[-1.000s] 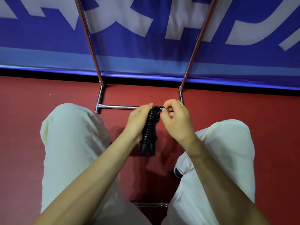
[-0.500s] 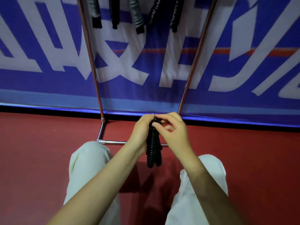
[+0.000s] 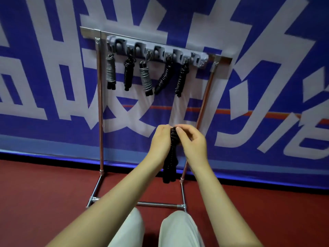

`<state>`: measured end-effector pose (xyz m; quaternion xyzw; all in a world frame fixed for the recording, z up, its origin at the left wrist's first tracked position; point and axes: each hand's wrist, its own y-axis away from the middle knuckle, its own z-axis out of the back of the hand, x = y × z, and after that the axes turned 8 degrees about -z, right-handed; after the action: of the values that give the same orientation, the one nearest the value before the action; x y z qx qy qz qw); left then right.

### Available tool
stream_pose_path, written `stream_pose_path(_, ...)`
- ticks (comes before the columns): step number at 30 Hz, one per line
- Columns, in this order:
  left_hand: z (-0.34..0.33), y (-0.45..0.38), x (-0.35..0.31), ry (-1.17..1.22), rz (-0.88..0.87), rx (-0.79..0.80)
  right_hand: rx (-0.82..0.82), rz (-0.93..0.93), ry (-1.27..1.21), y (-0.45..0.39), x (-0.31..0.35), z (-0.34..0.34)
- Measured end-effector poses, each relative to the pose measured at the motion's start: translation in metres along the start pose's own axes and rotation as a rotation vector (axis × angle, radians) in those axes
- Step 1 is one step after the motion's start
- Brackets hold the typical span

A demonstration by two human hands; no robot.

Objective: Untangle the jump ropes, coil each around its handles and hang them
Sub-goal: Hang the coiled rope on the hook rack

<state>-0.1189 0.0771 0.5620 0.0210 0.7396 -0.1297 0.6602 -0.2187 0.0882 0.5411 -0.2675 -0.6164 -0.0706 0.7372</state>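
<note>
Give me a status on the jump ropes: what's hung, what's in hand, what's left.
Done: five coiled ropes hang from the grey hook rail on the metal rack. In hand: a sixth black rope, already coiled around its handles; the left hand grips it and the right hand works at its top end. Left: hanging this one. No other loose ropes show.

Even, fairly dim indoor light with soft shadows. The whole view is slightly soft, the hands [image 3: 178,141] faintly blurred. Wide-angle bending tilts the rack [image 3: 99,104] and banner [image 3: 267,86] near the edges.
</note>
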Motion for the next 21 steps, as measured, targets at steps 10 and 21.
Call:
stream_pose_path(10,-0.024,-0.049,-0.054,0.275,0.135,-0.012,-0.173,0.337,0.262,-0.053,0.049,0.019)
stream_pose_path(21,-0.084,-0.068,-0.076,0.400,0.093,0.076,-0.458,0.116,-0.440,-0.070,0.075,0.047)
